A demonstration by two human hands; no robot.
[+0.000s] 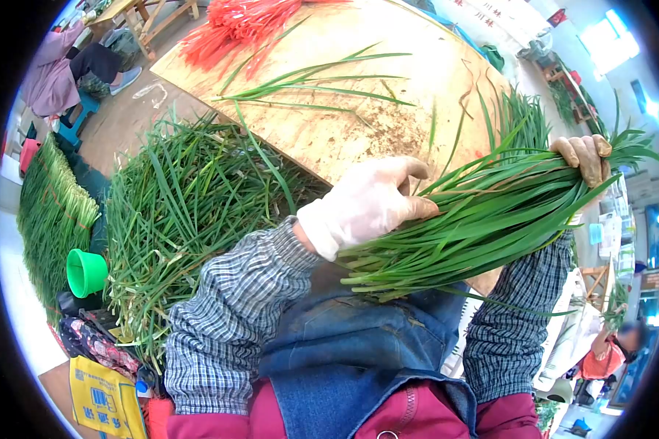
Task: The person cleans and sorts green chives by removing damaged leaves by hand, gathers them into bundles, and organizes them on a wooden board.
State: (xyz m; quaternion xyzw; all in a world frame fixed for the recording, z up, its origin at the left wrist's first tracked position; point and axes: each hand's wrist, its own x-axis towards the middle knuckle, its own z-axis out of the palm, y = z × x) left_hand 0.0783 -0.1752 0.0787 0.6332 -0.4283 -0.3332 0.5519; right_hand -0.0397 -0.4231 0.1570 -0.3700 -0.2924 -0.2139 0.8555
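My right hand (584, 155), in a soiled glove, is wrapped round a bundle of long green leaves (483, 212) near its right end. The bundle lies slantwise in front of my body, its pale cut ends at the lower left. My left hand (377, 196), in a thin whitish glove, is at the bundle's upper left edge, thumb and forefinger apart with nothing visible between them. A few loose leaves (300, 86) lie on the wooden table (329, 139) beyond my hands.
Red strips (234, 29) lie at the table's far edge. Left of the table are a big heap of leaves (190, 190), stacked bundles (51, 219) and a green bowl (86, 273). A seated person (55, 69) is at upper left, another person (604, 355) at lower right.
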